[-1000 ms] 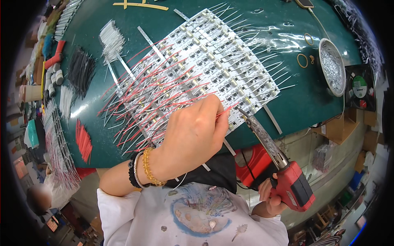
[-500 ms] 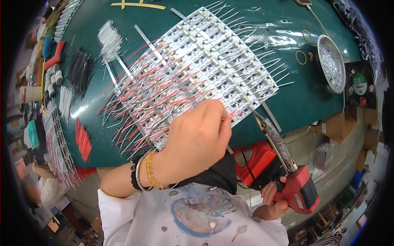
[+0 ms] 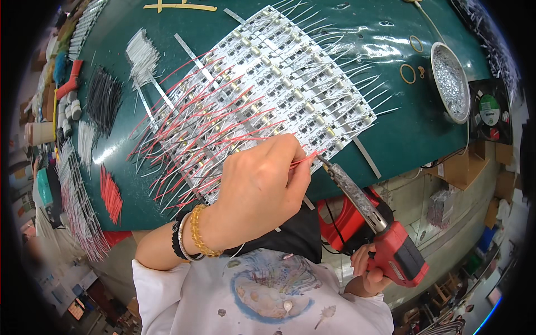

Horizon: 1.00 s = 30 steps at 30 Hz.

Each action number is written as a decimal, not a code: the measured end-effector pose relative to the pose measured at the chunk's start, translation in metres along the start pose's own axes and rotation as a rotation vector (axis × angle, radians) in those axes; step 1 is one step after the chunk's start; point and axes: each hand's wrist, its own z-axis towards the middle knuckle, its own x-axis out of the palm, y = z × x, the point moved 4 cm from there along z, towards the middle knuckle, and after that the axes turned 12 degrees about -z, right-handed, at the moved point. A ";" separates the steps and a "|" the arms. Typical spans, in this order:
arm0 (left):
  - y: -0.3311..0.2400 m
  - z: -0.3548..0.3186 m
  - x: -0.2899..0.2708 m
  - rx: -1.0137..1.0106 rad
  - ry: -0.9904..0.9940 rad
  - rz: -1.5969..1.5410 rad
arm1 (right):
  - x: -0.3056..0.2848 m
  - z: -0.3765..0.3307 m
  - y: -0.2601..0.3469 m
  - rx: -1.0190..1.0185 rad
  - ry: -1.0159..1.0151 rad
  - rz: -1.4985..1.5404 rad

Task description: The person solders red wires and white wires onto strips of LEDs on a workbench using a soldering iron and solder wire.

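My left hand (image 3: 262, 181) is closed in a pinch on a red wire (image 3: 303, 161) over the near edge of a white circuit board panel (image 3: 290, 84). The panel carries rows of small components, with several red, white and black wires sticking out of it. In my right hand (image 3: 368, 271) is a soldering iron (image 3: 399, 251) with a red and black pistol handle, the fingers wrapped round its grip. Its dark tip reaches the board's near corner, close to the end of the red wire; whether they touch I cannot tell.
Bundles of white wires (image 3: 143, 58), black wires (image 3: 104, 100) and red wires (image 3: 110, 194) lie on the green table (image 3: 357, 50) at left. A silvery-filled bowl (image 3: 450, 84), rubber bands (image 3: 408, 73) and a small fan (image 3: 489, 111) are at right. Beneath the table edge is a red object (image 3: 340, 223).
The soldering iron's tip has moved left along the board's near edge to the red wire's end. My left hand has shifted slightly left, still pinching the wire.
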 end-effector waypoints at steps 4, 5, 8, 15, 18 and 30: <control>-0.002 -0.001 -0.003 0.032 -0.036 0.046 | -0.036 -0.060 -0.057 -0.515 -0.286 -0.476; -0.002 -0.002 -0.003 0.032 -0.037 0.048 | -0.043 -0.066 -0.067 -0.516 -0.285 -0.474; -0.002 -0.003 -0.004 0.030 -0.011 0.077 | -0.042 -0.060 -0.057 -0.535 -0.182 -0.326; -0.003 -0.003 0.002 0.053 -0.003 0.090 | -0.008 -0.002 -0.003 -0.224 0.012 -0.025; -0.004 -0.002 0.001 0.055 -0.005 0.080 | -0.010 -0.002 -0.002 -0.029 0.052 -0.032; -0.002 -0.002 0.002 0.070 -0.034 0.079 | 0.011 0.023 0.015 -0.101 -0.064 -0.077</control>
